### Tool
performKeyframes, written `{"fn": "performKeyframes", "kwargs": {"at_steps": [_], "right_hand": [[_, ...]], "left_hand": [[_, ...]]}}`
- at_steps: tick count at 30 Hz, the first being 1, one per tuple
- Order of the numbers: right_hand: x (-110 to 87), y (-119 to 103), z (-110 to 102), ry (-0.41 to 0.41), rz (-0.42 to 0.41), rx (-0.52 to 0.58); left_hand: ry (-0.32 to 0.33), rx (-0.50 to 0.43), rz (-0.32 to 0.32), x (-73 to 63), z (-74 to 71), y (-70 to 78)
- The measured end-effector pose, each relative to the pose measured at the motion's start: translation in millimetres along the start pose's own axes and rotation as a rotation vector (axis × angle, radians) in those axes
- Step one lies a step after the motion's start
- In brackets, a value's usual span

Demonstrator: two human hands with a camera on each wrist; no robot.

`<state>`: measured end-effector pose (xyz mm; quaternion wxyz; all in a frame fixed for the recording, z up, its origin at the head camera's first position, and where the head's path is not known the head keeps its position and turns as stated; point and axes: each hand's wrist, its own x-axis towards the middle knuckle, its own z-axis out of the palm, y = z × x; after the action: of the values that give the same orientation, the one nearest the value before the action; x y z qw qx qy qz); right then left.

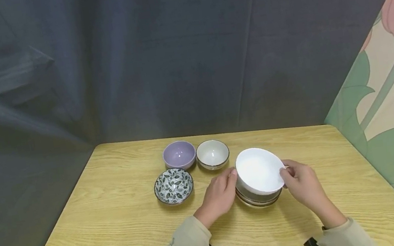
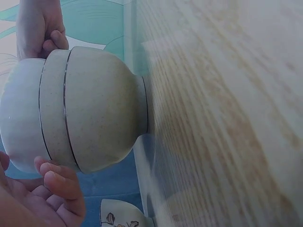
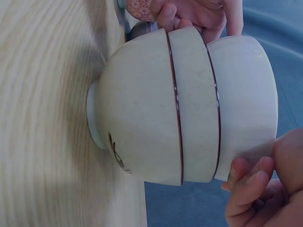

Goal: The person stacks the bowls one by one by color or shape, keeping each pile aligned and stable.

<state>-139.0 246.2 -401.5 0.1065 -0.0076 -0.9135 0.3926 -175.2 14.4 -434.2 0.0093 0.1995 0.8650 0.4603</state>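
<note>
A plain white bowl (image 1: 259, 171) sits on top of two nested cream bowls with dark brown rims (image 1: 258, 201), partly inside the upper one. From the left, my left hand (image 1: 220, 194) holds the white bowl's side, thumb at the rim and fingers curled beneath. On the opposite side, my right hand (image 1: 303, 183) pinches its rim between thumb and fingers. Side-on in the right wrist view, the lower cream bowl (image 3: 137, 109) stands with its foot on the wood. The left wrist view shows the same stack, the white bowl (image 2: 21, 113) outermost.
A purple bowl (image 1: 179, 155) and a cream bowl with a dark rim (image 1: 212, 153) stand side by side behind the stack to the left. A leaf-patterned bowl (image 1: 173, 186) is nearer, left of my left hand. The wooden table (image 1: 101, 222) meets a dark curtain (image 1: 179, 57) behind.
</note>
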Motion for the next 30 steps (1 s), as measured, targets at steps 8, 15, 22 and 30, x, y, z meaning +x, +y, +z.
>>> {"fn": "performKeyframes", "kwargs": {"at_steps": [8, 15, 22, 30], "right_hand": [[-0.3, 1.4, 4.3, 0.000, -0.013, -0.008], [-1.7, 1.6, 8.0, -0.003, -0.015, -0.019], [-3.7, 2.4, 9.7, -0.003, -0.014, -0.025], [-4.1, 2.2, 11.1, 0.012, -0.014, -0.023]], "left_hand": [[0.015, -0.001, -0.017, 0.7, 0.8, 1.2], [0.030, 0.003, -0.011, 0.8, 1.6, 1.2], [0.031, 0.016, 0.003, -1.0, 1.2, 3.0], [0.046, 0.056, 0.007, -1.3, 5.5, 1.2]]}}
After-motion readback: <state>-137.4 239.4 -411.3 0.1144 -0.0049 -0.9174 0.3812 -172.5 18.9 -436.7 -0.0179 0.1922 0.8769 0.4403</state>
